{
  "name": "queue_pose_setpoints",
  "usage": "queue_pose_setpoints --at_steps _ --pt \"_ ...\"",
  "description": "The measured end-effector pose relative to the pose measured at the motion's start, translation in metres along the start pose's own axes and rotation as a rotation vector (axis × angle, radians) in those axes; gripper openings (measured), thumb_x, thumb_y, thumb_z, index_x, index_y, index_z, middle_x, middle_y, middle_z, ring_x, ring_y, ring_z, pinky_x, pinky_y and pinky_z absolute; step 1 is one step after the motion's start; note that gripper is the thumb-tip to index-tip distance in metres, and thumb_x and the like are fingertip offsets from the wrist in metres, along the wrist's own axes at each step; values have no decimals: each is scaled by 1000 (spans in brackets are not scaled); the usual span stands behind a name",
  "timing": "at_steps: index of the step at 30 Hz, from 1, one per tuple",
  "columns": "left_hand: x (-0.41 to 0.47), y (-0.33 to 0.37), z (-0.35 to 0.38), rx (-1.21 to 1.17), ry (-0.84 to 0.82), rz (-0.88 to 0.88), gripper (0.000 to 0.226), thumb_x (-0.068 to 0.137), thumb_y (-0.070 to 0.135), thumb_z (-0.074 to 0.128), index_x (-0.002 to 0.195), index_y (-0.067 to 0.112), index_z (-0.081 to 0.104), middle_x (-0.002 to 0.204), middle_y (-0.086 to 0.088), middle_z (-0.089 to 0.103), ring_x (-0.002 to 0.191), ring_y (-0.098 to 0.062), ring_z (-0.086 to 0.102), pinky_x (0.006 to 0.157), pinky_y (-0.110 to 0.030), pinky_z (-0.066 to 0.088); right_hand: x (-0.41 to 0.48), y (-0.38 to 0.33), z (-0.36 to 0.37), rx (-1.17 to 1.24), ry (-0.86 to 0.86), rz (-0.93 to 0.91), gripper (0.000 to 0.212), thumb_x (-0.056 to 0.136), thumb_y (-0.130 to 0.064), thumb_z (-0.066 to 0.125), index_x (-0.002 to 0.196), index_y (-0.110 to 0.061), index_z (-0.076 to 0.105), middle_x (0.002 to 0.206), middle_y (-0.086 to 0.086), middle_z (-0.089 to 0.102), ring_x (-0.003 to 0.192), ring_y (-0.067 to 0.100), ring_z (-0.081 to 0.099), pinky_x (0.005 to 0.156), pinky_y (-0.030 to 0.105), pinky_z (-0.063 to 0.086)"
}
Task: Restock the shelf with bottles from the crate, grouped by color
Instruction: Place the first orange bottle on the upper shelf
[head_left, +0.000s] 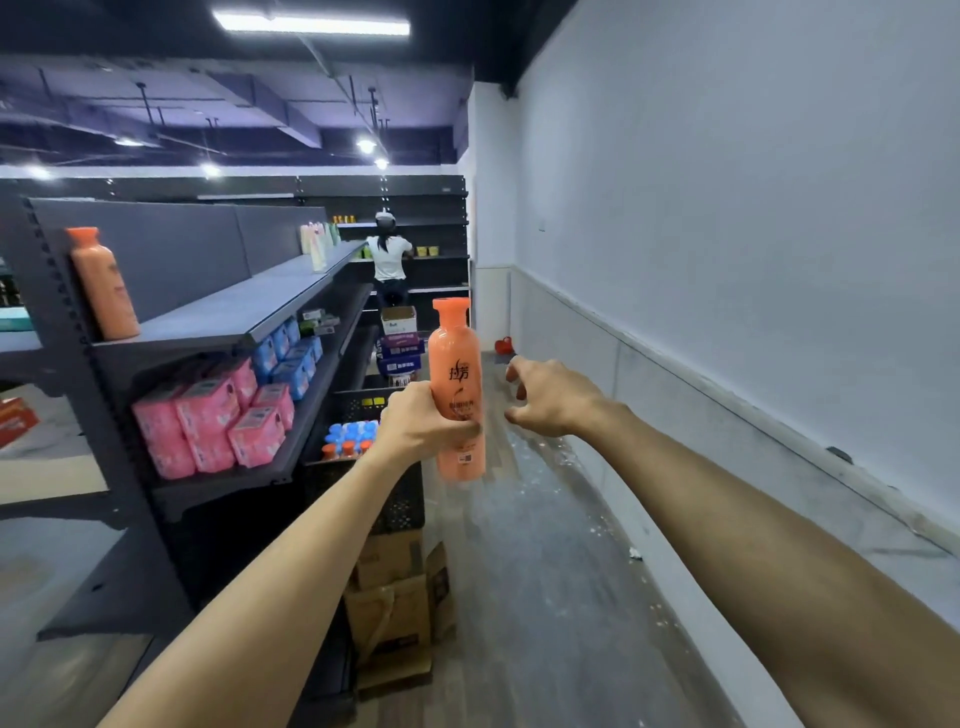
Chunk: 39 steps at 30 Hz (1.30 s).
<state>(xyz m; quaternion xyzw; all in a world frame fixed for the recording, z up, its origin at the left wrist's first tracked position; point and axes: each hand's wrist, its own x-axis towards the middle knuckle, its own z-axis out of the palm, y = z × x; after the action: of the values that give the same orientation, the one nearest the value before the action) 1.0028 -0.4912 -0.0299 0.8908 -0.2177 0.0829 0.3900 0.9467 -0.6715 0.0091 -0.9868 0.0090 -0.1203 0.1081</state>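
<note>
Head view: orange bottle (457, 358) is held upright at mid-frame, wrapped at mid-body by left grip (415, 422); right grip (553, 400) loosely open, empty. Stiff glossy plastic, judged slippery and moderately heavy; mid-body hold advised.

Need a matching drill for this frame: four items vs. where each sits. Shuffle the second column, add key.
1. centre orange bottle
2. far-left orange bottle
3. pink packs
4. blue-capped bottles

A. in the black crate
B. standing on the top shelf
C. gripped by the left hand
D. on the lower shelf

Pairs: 1-C, 2-B, 3-D, 4-A
</note>
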Motion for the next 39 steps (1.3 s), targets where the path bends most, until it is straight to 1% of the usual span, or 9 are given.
queue_pose_setpoints --at_steps 5,9,14,18,23,26,31,36,39 --pt "72 -17 12 -33 48 -33 45 71 35 82 110 16 67 102 4 70 92 -14 67 74 -24 53 81 27 13 22 23 -42 45 91 -32 66 131 -21 49 124 3 63 107 24 63 90 42 55" --pt "118 -42 16 -72 54 -75 45 72 32 83 110 17 66 101 7 68 93 -12 66 76 -25 53 131 35 29 35 0 -69 44 91 -30 67 130 -19 50 128 6 62 109 25 62 91 41 54" --pt "183 -83 15 -29 56 -101 47 70 38 83 110 20 67 104 6 70 95 -14 67 85 -34 56 201 35 48 37 1 -89 45 90 -30 66 131 -19 51 129 5 62 111 26 61 91 41 54" --pt "228 -114 3 -14 75 -86 48 55 51 77 95 26 69 94 8 73 88 -13 69 82 -38 59 253 27 62 12 25 -103 45 90 -30 67 131 -19 51 133 4 54 114 25 58 90 39 52" --pt "304 -155 -33 -8 43 -16 37 66 37 83 99 25 70 98 6 73 88 -11 70 83 -36 59 336 10 75 -42 25 -118 39 92 -29 64 128 -22 53 134 3 51 114 25 57 95 42 51" --pt "350 -177 -46 -7 63 -13 38 67 35 83 102 22 72 99 5 74 88 -11 70 81 -31 58 381 3 80 -44 25 -106 40 91 -31 64 129 -21 54 132 3 52 113 24 58 95 42 53" --pt "415 -204 -44 14 78 -11 42 67 38 84 103 20 72 96 6 73 88 -11 69 81 -31 58 447 4 92 -22 27 -84 40 90 -31 62 128 -21 53 125 5 61 108 27 60 94 45 53" --pt "480 -224 -23 31 86 -11 41 64 42 84 99 23 72 93 7 74 86 -9 69 81 -33 59 515 23 109 56 17 -89 29 91 -27 62 119 -19 59 114 4 68 100 24 63 89 39 56" --pt "525 -231 -2 17 103 -8 45 64 43 85 101 21 70 95 7 73 85 -9 69 78 -32 59 559 48 120 70 11 -120 16 92 -25 62 107 -19 59 108 4 68 94 22 63 85 35 55"
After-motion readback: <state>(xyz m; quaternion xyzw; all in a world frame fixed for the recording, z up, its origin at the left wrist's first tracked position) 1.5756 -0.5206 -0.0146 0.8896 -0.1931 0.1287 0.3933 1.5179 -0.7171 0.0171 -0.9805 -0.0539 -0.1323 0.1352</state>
